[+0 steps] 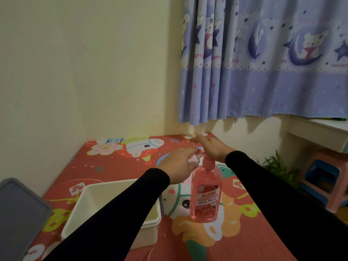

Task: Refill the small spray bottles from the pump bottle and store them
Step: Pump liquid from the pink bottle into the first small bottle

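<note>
A pink pump bottle [205, 196] full of pink liquid stands upright on the red patterned mat [254, 236]. My right hand [212, 147] lies flat on top of its pump head with straight fingers. My left hand [177, 164] grips a small clear spray bottle [195, 158] and holds it right at the pump's spout. Most of the small bottle is hidden behind my fingers.
A white open storage box [120, 187] sits on the mat under my left forearm. A grey lid [18, 213] lies at the far left. Coloured plastic stools [323, 178], a green plant [278, 166] and a white desk [320, 130] stand to the right.
</note>
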Demonstrator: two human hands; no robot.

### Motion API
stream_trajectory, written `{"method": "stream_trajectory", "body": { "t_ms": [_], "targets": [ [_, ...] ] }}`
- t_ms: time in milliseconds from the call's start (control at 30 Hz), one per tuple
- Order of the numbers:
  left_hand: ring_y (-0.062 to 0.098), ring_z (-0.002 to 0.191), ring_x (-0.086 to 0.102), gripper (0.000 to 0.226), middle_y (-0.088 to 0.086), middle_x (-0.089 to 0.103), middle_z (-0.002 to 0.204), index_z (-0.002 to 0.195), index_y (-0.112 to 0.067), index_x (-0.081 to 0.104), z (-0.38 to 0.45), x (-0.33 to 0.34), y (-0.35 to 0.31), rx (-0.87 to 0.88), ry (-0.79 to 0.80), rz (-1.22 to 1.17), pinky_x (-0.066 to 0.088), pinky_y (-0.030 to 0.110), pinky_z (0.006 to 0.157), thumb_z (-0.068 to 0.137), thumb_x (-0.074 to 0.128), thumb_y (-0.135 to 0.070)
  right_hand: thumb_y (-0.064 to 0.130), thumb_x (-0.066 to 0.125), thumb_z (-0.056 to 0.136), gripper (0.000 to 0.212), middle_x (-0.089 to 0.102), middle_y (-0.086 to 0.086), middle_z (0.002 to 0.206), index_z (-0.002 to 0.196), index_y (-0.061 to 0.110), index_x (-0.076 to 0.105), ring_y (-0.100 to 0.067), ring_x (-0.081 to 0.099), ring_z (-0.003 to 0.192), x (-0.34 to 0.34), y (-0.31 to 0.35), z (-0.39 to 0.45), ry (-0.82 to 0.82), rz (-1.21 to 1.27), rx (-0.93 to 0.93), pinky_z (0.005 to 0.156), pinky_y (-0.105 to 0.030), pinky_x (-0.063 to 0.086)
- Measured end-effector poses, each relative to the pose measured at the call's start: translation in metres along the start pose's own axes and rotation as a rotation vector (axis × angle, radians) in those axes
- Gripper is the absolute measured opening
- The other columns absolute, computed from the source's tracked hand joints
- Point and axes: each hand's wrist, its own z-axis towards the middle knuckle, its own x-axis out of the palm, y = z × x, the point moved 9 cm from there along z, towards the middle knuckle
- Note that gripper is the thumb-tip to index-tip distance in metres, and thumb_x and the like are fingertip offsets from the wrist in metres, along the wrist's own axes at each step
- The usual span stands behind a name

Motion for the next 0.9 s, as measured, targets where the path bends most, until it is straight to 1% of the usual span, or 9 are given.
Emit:
{"method": "stream_trajectory", "body": {
  "t_ms": [167,233,300,367,467,600,700,767,900],
  "targets": [
    [0.024,0.120,0.048,0.042,0.006,0.051,0.134,0.139,-0.024,0.042,0.000,0.004,0.003,-0.026,0.037,0.031,0.031,0.026,0.084,0.098,0.046,-0.033,0.031,0.020,0.106,0.047,0.043,-0.003,0.151,0.142,0.017,0.047,-0.019,0.038,0.139,0.006,-0.003,-0.003,0.043,-0.107,0.027,0.107,-0.026,0.026],
    [0.025,0.114,0.050,0.039,0.007,0.054,0.129,0.136,-0.023,0.045,0.001,0.002,0.001,-0.015,0.053,0.031,0.033,0.027,0.083,0.098,0.046,-0.032,0.036,0.020,0.105,0.050,0.043,-0.004,0.151,0.142,0.016,0.047,-0.018,0.037,0.139,0.001,0.000,-0.002,0.035,-0.106,0.014,0.108,-0.023,0.024],
    [0.024,0.111,0.051,0.036,0.006,0.056,0.126,0.131,-0.021,0.048,0.003,-0.004,-0.003,0.008,0.040,0.003,0.034,0.027,0.081,0.098,0.045,-0.033,0.048,0.017,0.103,0.058,0.044,-0.003,0.150,0.141,0.018,0.049,-0.017,0.037,0.140,-0.008,0.002,0.000,0.004,-0.033,0.020,0.116,-0.030,0.023],
    [0.022,0.115,0.050,0.038,0.003,0.054,0.131,0.134,-0.022,0.046,0.004,-0.008,-0.004,0.010,0.025,0.004,0.034,0.026,0.084,0.098,0.045,-0.034,0.054,0.016,0.100,0.062,0.047,-0.003,0.148,0.139,0.020,0.051,-0.018,0.040,0.138,-0.013,0.002,0.003,-0.012,-0.006,0.032,0.118,-0.039,0.025],
    [0.024,0.112,0.051,0.036,0.005,0.056,0.127,0.132,-0.022,0.047,0.003,-0.003,-0.002,0.018,0.015,0.017,0.036,0.029,0.082,0.097,0.047,-0.032,0.048,0.015,0.103,0.059,0.051,-0.003,0.144,0.135,0.019,0.055,-0.019,0.044,0.134,-0.005,0.000,0.001,-0.018,0.001,0.008,0.115,-0.036,0.028],
    [0.023,0.114,0.049,0.039,0.007,0.053,0.129,0.136,-0.023,0.045,-0.001,0.006,0.004,-0.014,0.028,0.017,0.033,0.027,0.082,0.098,0.046,-0.033,0.037,0.018,0.106,0.050,0.044,-0.001,0.150,0.141,0.020,0.048,-0.019,0.040,0.137,0.008,-0.004,-0.002,0.047,-0.099,0.010,0.110,-0.031,0.028],
    [0.024,0.116,0.048,0.042,0.007,0.051,0.133,0.139,-0.024,0.042,0.001,0.004,0.004,-0.021,0.049,0.037,0.032,0.027,0.084,0.098,0.046,-0.034,0.040,0.020,0.105,0.050,0.043,0.000,0.150,0.141,0.022,0.048,-0.017,0.037,0.139,0.004,0.000,-0.001,0.049,-0.071,0.018,0.114,-0.030,0.025],
    [0.024,0.114,0.049,0.040,0.008,0.054,0.131,0.136,-0.022,0.045,0.003,0.000,0.000,-0.002,0.033,0.016,0.035,0.028,0.085,0.097,0.047,-0.033,0.046,0.016,0.103,0.055,0.045,0.000,0.149,0.139,0.023,0.051,-0.016,0.037,0.140,-0.003,0.002,0.001,0.030,-0.017,0.016,0.119,-0.035,0.022],
    [0.024,0.119,0.048,0.041,0.006,0.053,0.133,0.136,-0.021,0.045,0.004,-0.008,-0.001,0.008,0.000,-0.004,0.036,0.029,0.089,0.097,0.048,-0.033,0.057,0.012,0.099,0.065,0.050,-0.002,0.145,0.137,0.023,0.053,-0.018,0.043,0.135,-0.011,-0.002,0.006,0.005,-0.020,0.052,0.117,-0.040,0.027]
  ]
}}
